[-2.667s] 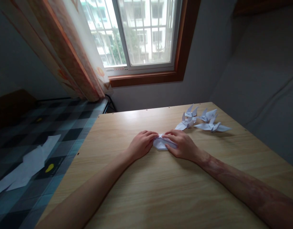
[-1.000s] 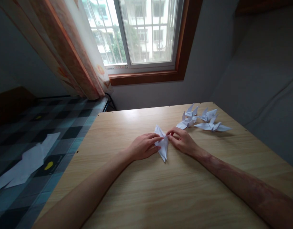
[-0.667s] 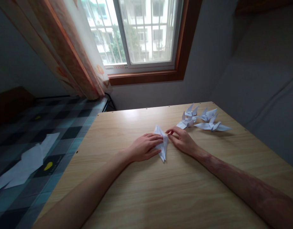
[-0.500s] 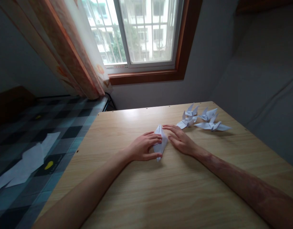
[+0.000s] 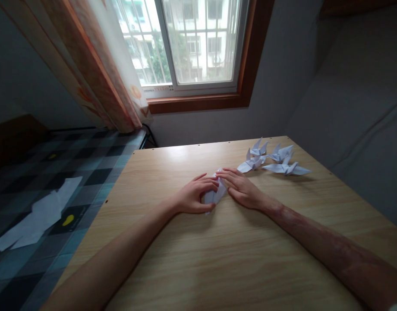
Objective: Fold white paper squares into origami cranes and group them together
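Note:
A small folded piece of white paper (image 5: 215,195) lies on the wooden table (image 5: 237,255), near its middle. My left hand (image 5: 194,195) curls around its left side, thumb below and fingers on top. From the right, my right hand (image 5: 241,188) lies flat with fingers stretched out, pressing the paper's upper edge. Most of the paper is hidden under both hands.
Several finished white paper cranes (image 5: 272,160) stand on the table to the right of my hands. A bed with a checked cover (image 5: 49,181) is at the left, with loose white paper sheets (image 5: 36,216) on it. Behind the table are a window and a curtain.
The paper stood up as a pointed flap, pinched between both hands a second ago. Now it is laid down flat and my right hand has opened out on it.

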`<state>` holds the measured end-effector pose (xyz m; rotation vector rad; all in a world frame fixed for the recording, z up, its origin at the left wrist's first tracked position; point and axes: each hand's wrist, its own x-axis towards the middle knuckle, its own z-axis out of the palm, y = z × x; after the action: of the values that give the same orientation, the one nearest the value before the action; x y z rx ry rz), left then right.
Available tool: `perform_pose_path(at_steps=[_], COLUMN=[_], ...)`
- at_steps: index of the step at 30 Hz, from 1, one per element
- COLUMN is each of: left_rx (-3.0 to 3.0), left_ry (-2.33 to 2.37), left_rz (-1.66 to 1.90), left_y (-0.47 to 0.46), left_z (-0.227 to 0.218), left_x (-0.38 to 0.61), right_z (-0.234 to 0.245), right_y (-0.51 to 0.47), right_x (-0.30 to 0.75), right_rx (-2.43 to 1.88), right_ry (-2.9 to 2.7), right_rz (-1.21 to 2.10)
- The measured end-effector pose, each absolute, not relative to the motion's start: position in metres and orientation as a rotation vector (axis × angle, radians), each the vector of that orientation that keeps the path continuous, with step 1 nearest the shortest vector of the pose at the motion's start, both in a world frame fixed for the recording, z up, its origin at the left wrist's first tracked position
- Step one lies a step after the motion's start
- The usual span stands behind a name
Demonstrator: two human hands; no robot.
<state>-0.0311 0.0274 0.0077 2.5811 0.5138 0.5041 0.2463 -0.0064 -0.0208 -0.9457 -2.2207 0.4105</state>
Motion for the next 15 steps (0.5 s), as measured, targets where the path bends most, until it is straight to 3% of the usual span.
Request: perform_pose_path(at_steps=[15], left_rx=[2.303], left_ry=[0.661], left_rz=[0.618], left_y=[0.039], left_z=[0.009], left_x=[-0.035], right_z=[-0.023], right_y=[-0.002], right_x=[0.249], right_rx=[-1.066], right_ry=[-2.126], right_rz=[0.468])
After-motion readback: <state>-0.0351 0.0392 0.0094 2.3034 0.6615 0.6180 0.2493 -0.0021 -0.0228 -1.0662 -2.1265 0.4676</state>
